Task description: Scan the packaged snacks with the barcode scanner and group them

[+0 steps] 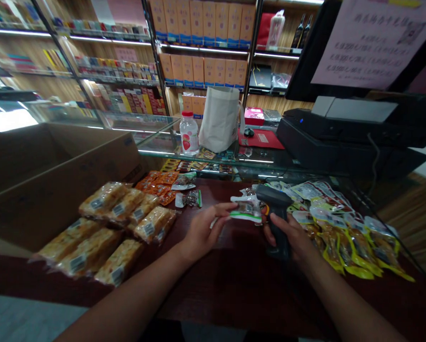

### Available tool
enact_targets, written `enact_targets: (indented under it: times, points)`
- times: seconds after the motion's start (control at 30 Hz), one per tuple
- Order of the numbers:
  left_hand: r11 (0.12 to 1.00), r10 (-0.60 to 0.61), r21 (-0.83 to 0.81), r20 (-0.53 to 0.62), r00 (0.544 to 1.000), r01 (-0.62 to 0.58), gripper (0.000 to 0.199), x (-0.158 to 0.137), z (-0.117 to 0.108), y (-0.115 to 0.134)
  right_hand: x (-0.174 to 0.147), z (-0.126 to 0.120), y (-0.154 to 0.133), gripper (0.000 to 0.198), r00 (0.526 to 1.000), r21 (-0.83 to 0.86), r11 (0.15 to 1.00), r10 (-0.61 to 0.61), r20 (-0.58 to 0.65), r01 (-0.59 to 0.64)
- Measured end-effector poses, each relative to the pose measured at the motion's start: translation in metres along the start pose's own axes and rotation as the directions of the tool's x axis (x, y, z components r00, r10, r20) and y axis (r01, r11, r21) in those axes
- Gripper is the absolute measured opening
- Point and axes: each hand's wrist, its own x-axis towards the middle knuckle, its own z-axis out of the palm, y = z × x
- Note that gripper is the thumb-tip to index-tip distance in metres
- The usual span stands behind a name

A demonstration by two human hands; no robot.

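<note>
In the head view my left hand (208,229) pinches the left end of a small clear snack packet (246,210) with a green stripe, held above the dark red counter (227,280). My right hand (292,233) is wrapped around the handle of a dark barcode scanner (277,216). The scanner's head points left, close over the packet. Left of my left hand lie more small packets (188,198) and several orange sachets (158,184). Yellow-edged snack packs (348,240) lie in a row to the right of the scanner.
Wrapped pastry blocks (104,242) lie at the left beside a large cardboard box (66,175). Behind, a bottle with a red cap (189,135) and a white bag (220,118) stand on the glass case. A monitor (305,57) and a black printer unit (341,128) rise at the right.
</note>
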Motion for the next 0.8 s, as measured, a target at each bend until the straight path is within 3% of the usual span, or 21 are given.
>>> enact_targets:
  times: [0.13, 0.23, 0.33, 0.4, 0.47, 0.53, 0.6, 0.67, 0.73, 0.8]
  points:
    - [0.985, 0.168, -0.006, 0.216, 0.962, -0.171, 0.013, 0.000, 0.000, -0.001, 0.001, -0.003, -0.001, 0.039, 0.991, -0.051, 0.999, 0.001, -0.137, -0.008]
    - [0.978, 0.209, -0.059, 0.277, 0.938, -0.200, 0.013, -0.002, 0.002, 0.001, 0.002, -0.004, -0.003, 0.040, 0.979, -0.039, 0.999, 0.005, -0.202, -0.013]
    - [0.981, 0.113, -0.177, 0.177, 0.978, -0.082, 0.030, -0.004, 0.008, 0.004, 0.001, -0.003, -0.003, 0.032, 0.989, -0.070, 0.997, 0.007, -0.147, -0.017]
    - [0.947, -0.091, -0.301, 0.069, 0.993, 0.108, 0.043, -0.004, 0.012, 0.005, 0.000, -0.004, -0.002, 0.031, 0.994, -0.098, 0.995, 0.019, -0.109, -0.030]
    - [0.836, -0.342, -0.422, 0.100, 0.934, 0.351, 0.052, -0.002, 0.014, 0.003, -0.002, -0.004, -0.001, 0.032, 0.996, -0.117, 0.991, 0.052, -0.066, -0.060]
    - [0.652, -0.517, -0.472, 0.294, 0.803, 0.593, 0.053, 0.000, 0.014, -0.001, -0.003, -0.004, 0.001, 0.034, 0.995, -0.150, 0.984, 0.097, -0.015, -0.098]
    - [0.470, -0.554, -0.447, 0.523, 0.648, 0.761, 0.048, 0.001, 0.014, -0.005, -0.004, -0.003, 0.003, 0.036, 0.992, -0.191, 0.975, 0.123, 0.017, -0.118]
    - [0.372, -0.515, -0.407, 0.657, 0.551, 0.834, 0.043, 0.002, 0.013, -0.007, -0.005, -0.002, 0.005, 0.036, 0.992, -0.215, 0.970, 0.120, 0.030, -0.111]
    - [0.352, -0.497, -0.388, 0.693, 0.522, 0.852, 0.040, 0.001, 0.012, -0.009, -0.004, -0.001, 0.005, 0.037, 0.994, -0.219, 0.971, 0.107, 0.037, -0.096]
    - [0.337, -0.532, -0.416, 0.656, 0.535, 0.845, 0.038, 0.001, 0.011, -0.013, -0.002, -0.001, 0.004, 0.038, 0.996, -0.204, 0.976, 0.082, 0.018, -0.077]
